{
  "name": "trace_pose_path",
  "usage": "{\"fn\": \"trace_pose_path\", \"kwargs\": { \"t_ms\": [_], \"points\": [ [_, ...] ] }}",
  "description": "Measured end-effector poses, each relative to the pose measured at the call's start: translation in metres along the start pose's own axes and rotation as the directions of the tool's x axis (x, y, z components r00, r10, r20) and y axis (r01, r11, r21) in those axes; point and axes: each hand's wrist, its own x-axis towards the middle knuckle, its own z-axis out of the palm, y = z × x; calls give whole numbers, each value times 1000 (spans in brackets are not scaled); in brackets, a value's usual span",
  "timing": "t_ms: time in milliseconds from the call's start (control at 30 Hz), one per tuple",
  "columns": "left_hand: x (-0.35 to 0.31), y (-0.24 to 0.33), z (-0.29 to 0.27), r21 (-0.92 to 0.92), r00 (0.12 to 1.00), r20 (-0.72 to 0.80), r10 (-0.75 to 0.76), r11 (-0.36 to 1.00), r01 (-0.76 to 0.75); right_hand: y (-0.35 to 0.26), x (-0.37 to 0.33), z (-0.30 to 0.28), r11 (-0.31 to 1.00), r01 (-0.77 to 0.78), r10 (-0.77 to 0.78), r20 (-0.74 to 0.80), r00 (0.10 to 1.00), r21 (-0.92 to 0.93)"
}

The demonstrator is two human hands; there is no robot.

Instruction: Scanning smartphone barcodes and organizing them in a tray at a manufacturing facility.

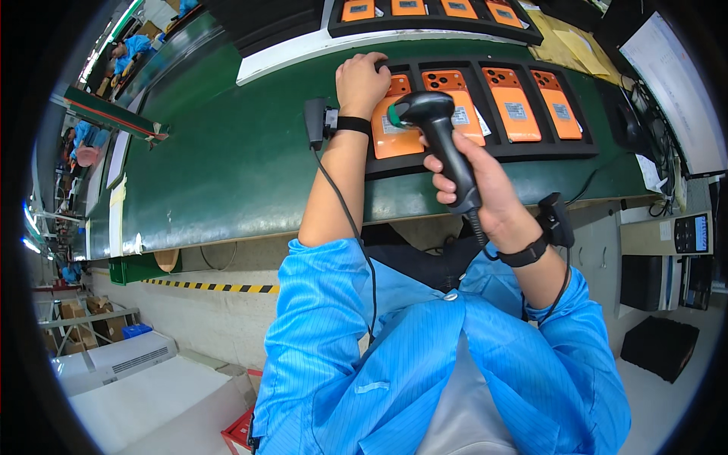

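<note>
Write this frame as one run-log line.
left grip: at corner of black tray | right grip: holding black scanner | in tray: four orange phones

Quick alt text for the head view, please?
The person's right hand holds a black handheld scanner over a black tray of four orange phones, while the left hand sits at the tray's far left corner. The tray lies on a green table, with a second tray of orange phones beyond it.

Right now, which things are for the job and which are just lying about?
Seem for the job:
black scanner in the right hand
near black tray by the left hand
its orange phones

Seem just lying about:
yellowish papers
screen
black box below
</note>
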Motion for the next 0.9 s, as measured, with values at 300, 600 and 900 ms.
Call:
{"fn": "trace_pose_path", "kwargs": {
  "t_ms": [300,600,900],
  "points": [
    [-15,42,-19,-423,881,175,440,841,-336,-151,-118,-142,671,558,-738,-360,571,-488],
    [-52,53,-72,-343,787,339,515,847,-407,-181,-123,-242,544,206,-823,-470,318,-814],
    [-49,70,-73,-279,794,363,487,870,-406,-190,-108,-256,88,-3,-996,-88,-17,-996]
  ]
}}
